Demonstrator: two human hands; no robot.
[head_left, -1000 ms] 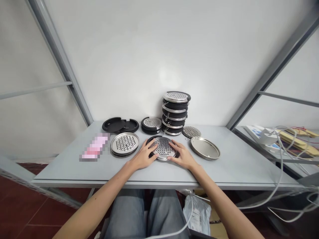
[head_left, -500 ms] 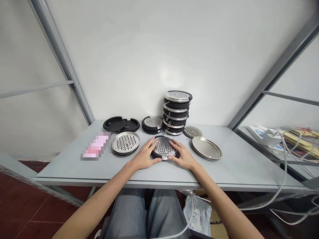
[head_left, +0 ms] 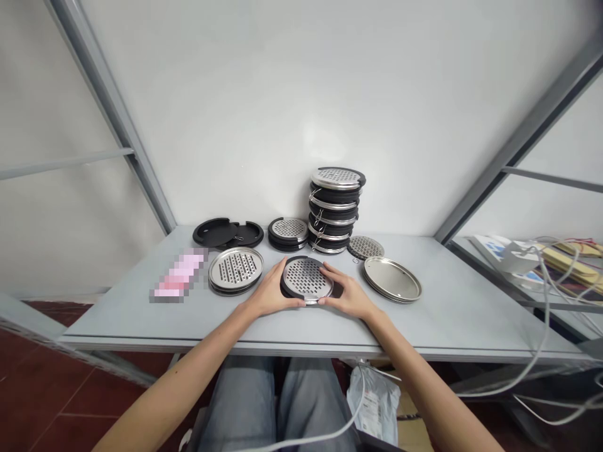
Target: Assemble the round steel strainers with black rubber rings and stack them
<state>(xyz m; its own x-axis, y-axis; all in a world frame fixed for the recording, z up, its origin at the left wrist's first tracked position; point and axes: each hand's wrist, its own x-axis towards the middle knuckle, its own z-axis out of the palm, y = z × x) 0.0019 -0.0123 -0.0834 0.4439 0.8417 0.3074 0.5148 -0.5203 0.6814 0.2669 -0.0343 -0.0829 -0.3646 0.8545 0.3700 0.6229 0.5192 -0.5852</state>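
In front of me on the table is a round perforated metal disc (head_left: 308, 278) set in a black rim that leaves its front edge bare. My left hand (head_left: 273, 292) grips its left side, fingers around the black rim and thumb at the front edge. On the opposite side, my right hand (head_left: 351, 295) holds it the same way, index finger at the rim's upper right. A pile of slotted metal discs (head_left: 236, 269) lies left of my left hand. Plain shallow metal trays (head_left: 392, 279) are stacked to the right.
Against the wall stands a tall stack of black-rimmed discs (head_left: 335, 210) with wire clips. A shorter stack (head_left: 288, 232) and black round holders (head_left: 214, 233) sit left of it. Another perforated disc (head_left: 366, 246) lies at right. White cables (head_left: 546, 314) hang beside the right shelf.
My fingers have moved from resting over the disc's top to its sides. The disc's front edge looks slightly raised. My view has shifted a little.
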